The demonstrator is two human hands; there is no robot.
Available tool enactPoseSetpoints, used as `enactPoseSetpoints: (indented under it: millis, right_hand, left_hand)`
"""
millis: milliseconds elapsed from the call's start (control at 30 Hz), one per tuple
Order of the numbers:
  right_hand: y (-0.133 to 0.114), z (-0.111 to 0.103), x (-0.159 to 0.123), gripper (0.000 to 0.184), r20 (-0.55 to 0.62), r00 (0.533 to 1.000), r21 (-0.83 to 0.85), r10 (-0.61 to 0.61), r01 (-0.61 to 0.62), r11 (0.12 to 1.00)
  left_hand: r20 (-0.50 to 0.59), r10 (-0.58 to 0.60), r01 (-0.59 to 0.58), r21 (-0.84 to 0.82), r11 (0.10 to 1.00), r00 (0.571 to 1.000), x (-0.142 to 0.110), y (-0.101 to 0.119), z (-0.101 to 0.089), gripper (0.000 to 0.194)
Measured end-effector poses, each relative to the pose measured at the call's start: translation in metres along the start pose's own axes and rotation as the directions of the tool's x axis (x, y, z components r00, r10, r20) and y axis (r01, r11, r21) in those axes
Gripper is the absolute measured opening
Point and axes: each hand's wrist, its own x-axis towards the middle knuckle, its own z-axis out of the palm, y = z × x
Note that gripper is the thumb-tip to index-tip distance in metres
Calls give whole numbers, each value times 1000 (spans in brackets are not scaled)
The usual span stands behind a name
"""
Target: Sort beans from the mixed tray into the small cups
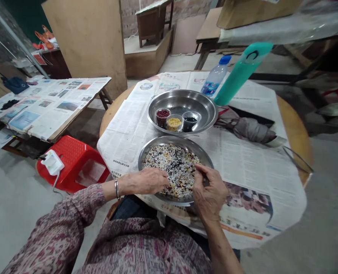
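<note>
A steel plate (203, 153) in front of me holds a mix (173, 161) of white grains with black, yellow and dark red beans. My left hand (149, 180) reaches over its left part, fingers pinched together at the mix. At the plate's right side, my right hand (210, 187) is curled, with thumb and forefinger pinched by the mix. What either pinch holds is too small to make out. Just behind stands a steel basin (183, 99) with three clear cups: red beans (162, 118), yellow beans (174, 123) and black beans (190, 121).
Newspaper (243, 167) covers the round table. A water bottle (214, 79), a teal bottle (241, 74) and a folded grey umbrella (247, 129) are at the back right. To the left are a red stool (72, 156) with a white adapter (52, 161) and another newspaper-covered table (51, 104).
</note>
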Motion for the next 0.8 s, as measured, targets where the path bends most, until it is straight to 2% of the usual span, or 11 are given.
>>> enactPoseSetpoints:
  millis: [100, 200, 300, 367, 433, 600, 700, 800]
  right_hand:
    - [-1, 0, 0, 20, 6, 1000, -8, 0, 0, 1000]
    - [0, -1, -1, 21, 16, 1000, -26, 1, 0, 1000]
    - [2, -1, -2, 21, 21, 1000, -33, -6, 7, 999]
    - [2, -1, -2, 21, 25, 1000, -33, 1, 0, 999]
    - [2, 0, -2, 22, 29, 999, -37, 18, -17, 999]
    - [1, 0, -1, 22, 30, 999, -43, 36, -35, 998]
    - [1, 0, -2, 22, 27, 999, -42, 22, -21, 999]
    - [2, 0, -2, 21, 30, 1000, -39, 7, -6, 999]
  left_hand:
    - [25, 9, -8, -14, 1000, 1000, -4, 4, -1, 23]
    - [34, -14, 14, 13, 1000, 999, 10, 4, 0, 25]
    - [-139, -85, 98, 89, 991, 987, 31, -5, 5, 22]
    - [-228, -144, 169, 94, 981, 963, 44, -14, 7, 37]
    - [-210, -159, 173, 48, 984, 965, 55, -24, 6, 43]
    - [-79, -89, 80, -115, 990, 993, 67, -33, -4, 23]
    - [-88, -125, 114, -118, 986, 988, 61, -32, -10, 16]
    - [-106, -162, 145, -157, 977, 981, 43, -30, -15, 13]
